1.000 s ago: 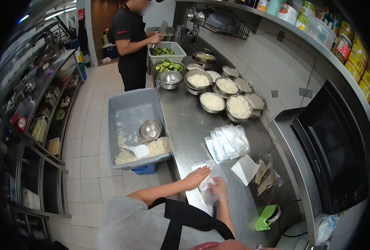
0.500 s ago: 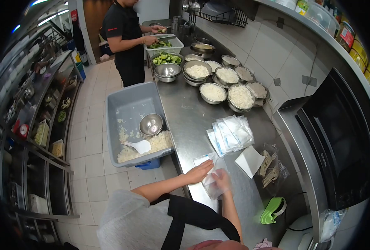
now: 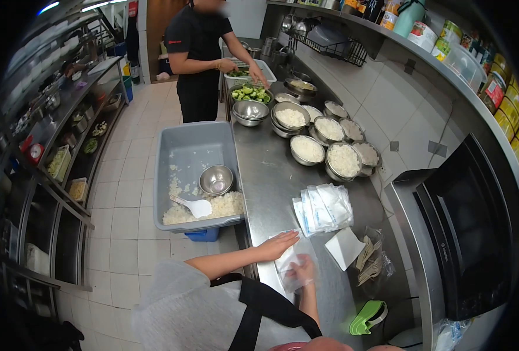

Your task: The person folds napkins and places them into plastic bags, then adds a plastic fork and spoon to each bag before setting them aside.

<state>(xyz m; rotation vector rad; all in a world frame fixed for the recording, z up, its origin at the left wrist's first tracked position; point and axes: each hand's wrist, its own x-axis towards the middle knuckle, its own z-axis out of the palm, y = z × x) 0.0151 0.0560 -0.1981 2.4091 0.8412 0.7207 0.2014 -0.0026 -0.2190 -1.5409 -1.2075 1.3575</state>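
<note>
On the steel counter, my left hand point(image 3: 278, 245) lies flat with its fingers stretched over the top of a clear plastic bag point(image 3: 289, 282). Something white and flat shows in or under the bag. My right hand point(image 3: 304, 271) is at the bag's right side, fingers curled and pinching the thin film, which partly covers them. Just beyond my hands is a stack of white packets with blue print point(image 3: 325, 209). A folded white sheet point(image 3: 345, 248) lies to the right, beside a plastic bag of wooden cutlery point(image 3: 369, 257).
A grey tub point(image 3: 165, 169) with rice, a steel bowl point(image 3: 216, 180) and a white paddle point(image 3: 196, 207) stands left. Several bowls of rice point(image 3: 307, 150) fill the counter's far part. A co-worker point(image 3: 198, 52) stands beyond. A black appliance point(image 3: 470, 234) and green object point(image 3: 368, 316) are right.
My right hand's fingers have curled into the bag's film; my left hand stays flat. The co-worker's hand has reached toward the bowl of cut greens. The view has shifted slightly.
</note>
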